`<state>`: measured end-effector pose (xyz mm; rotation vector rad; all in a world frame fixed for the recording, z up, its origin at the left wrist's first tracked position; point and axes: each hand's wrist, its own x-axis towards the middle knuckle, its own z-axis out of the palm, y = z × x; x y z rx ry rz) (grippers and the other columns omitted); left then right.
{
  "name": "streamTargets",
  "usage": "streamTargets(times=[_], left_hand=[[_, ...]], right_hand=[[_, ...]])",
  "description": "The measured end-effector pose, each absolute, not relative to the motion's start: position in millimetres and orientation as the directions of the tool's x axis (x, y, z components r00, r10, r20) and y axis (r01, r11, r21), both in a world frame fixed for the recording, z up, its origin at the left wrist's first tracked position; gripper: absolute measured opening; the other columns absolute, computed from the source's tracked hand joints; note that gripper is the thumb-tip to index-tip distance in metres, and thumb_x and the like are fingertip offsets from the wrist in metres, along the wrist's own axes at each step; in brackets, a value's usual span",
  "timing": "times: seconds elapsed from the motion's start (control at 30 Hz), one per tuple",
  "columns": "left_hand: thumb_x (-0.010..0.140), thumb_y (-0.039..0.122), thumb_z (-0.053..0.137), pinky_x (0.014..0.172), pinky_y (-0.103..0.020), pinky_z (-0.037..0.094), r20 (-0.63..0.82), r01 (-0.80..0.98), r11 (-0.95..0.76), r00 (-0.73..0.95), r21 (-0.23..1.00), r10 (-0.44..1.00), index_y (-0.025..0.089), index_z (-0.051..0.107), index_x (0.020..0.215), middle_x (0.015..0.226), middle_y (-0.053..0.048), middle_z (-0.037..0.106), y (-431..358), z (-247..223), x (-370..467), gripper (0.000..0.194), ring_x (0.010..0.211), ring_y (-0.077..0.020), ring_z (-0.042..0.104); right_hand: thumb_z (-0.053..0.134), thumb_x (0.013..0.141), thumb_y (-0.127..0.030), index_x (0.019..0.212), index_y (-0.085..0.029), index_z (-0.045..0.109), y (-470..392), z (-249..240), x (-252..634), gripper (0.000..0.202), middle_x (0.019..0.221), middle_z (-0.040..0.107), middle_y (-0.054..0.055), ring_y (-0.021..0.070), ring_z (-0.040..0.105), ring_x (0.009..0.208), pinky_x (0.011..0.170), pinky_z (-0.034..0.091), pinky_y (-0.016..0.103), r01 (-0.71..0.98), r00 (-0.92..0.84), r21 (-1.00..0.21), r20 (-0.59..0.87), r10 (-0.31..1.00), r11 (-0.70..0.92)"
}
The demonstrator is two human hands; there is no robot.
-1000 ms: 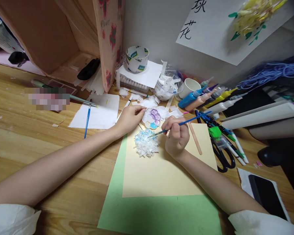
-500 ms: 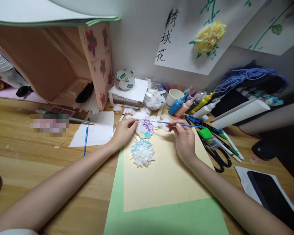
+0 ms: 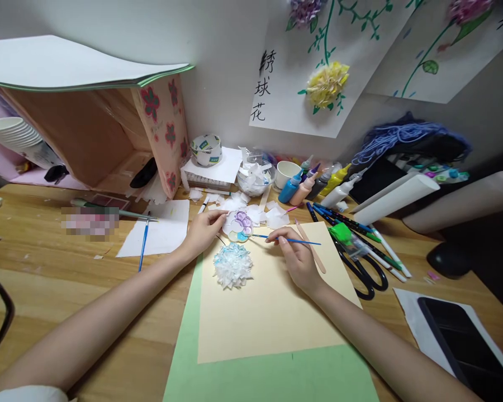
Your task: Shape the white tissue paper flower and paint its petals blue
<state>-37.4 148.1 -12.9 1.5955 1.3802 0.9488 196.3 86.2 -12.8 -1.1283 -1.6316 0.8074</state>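
My left hand pinches the edge of a small flower-shaped paint palette that has purple paint in some wells and light blue in a lower one. In my right hand is a thin blue paintbrush, its tip at the palette's right edge beside the blue well. A ruffled white paper flower with light blue on its upper petals lies just below the palette. Under it is a cream sheet on top of a green sheet. A flat wooden stick lies behind my right hand.
Several paint bottles, a paper cup and a bowl of paper scraps stand at the back. Pens and black-handled scissors lie right. Another brush rests on white paper at left. A phone lies front right.
The brush tip has moved from the palette's upper edge down to its lower right side by the blue well. My right hand has lowered. My view has tilted up slightly.
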Motion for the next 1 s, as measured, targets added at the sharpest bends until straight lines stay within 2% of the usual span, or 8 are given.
streamTargets(times=[0.17, 0.33, 0.43, 0.53, 0.73, 1.0], left_hand=[[0.085, 0.037, 0.053, 0.078, -0.03, 0.051, 0.041, 0.396, -0.087, 0.123, 0.914, 0.992, 0.014, 0.072, 0.106, 0.101, -0.009, 0.074, 148.6, -13.2, -37.5, 0.036, 0.086, -0.0207, 0.067], [0.085, 0.036, 0.053, 0.068, -0.027, 0.05, 0.049, 0.386, -0.096, 0.131, 0.917, 0.99, 0.015, 0.072, 0.107, 0.098, -0.007, 0.074, 148.1, -12.7, -36.9, 0.036, 0.077, -0.0182, 0.066], [0.085, 0.035, 0.053, 0.064, -0.026, 0.048, 0.035, 0.391, -0.085, 0.133, 0.916, 0.991, 0.015, 0.072, 0.107, 0.091, -0.006, 0.075, 147.7, -10.7, -36.3, 0.036, 0.068, -0.0163, 0.064], [0.085, 0.034, 0.053, 0.065, -0.026, 0.049, 0.035, 0.391, -0.085, 0.133, 0.916, 0.991, 0.014, 0.072, 0.107, 0.089, -0.007, 0.075, 147.6, -9.7, -35.9, 0.035, 0.069, -0.0164, 0.064], [0.085, 0.034, 0.053, 0.072, -0.028, 0.051, 0.055, 0.377, -0.104, 0.139, 0.92, 0.989, 0.014, 0.072, 0.107, 0.097, -0.008, 0.075, 147.5, -13.0, -35.7, 0.035, 0.081, -0.0196, 0.067], [0.085, 0.033, 0.053, 0.075, -0.029, 0.051, 0.067, 0.395, -0.118, 0.14, 0.911, 0.988, 0.016, 0.072, 0.108, 0.097, -0.007, 0.075, 147.9, -13.3, -35.3, 0.035, 0.084, -0.0205, 0.067]], right_hand=[[0.038, 0.096, -0.031, 0.089, -0.024, 0.061, 83.5, -14.0, 198.2, 0.025, 0.088, 0.061, 0.003, 0.0177, 0.057, 0.087, 0.077, 0.044, 0.033, 0.324, -0.125, -0.869, 0.354, 0.927, 0.375], [0.041, 0.095, -0.029, 0.089, -0.023, 0.061, 81.6, -13.1, 196.1, 0.022, 0.085, 0.061, 0.002, 0.0157, 0.057, 0.079, 0.071, 0.045, 0.03, 0.302, -0.074, -0.869, 0.389, 0.918, 0.393], [0.042, 0.095, -0.027, 0.09, -0.023, 0.061, 77.8, -12.8, 193.8, 0.02, 0.083, 0.061, 0.002, 0.0151, 0.058, 0.077, 0.07, 0.046, 0.03, 0.227, -0.031, -0.872, 0.439, 0.898, 0.434], [0.042, 0.095, -0.024, 0.09, -0.023, 0.06, 72.3, -12.7, 191.3, 0.019, 0.081, 0.061, 0.001, 0.0145, 0.059, 0.075, 0.07, 0.047, 0.029, 0.106, -0.008, -0.874, 0.477, 0.879, 0.475], [0.04, 0.095, -0.021, 0.09, -0.023, 0.06, 66.4, -13.6, 189.7, 0.021, 0.08, 0.061, 0.003, 0.0161, 0.058, 0.079, 0.072, 0.045, 0.031, 0.076, -0.221, -0.871, 0.46, 0.86, 0.485], [0.039, 0.094, -0.019, 0.092, -0.023, 0.06, 66.4, -13.3, 191.6, 0.022, 0.083, 0.061, 0.004, 0.0173, 0.058, 0.081, 0.072, 0.043, 0.033, 0.106, -0.324, -0.839, 0.479, 0.816, 0.534]])
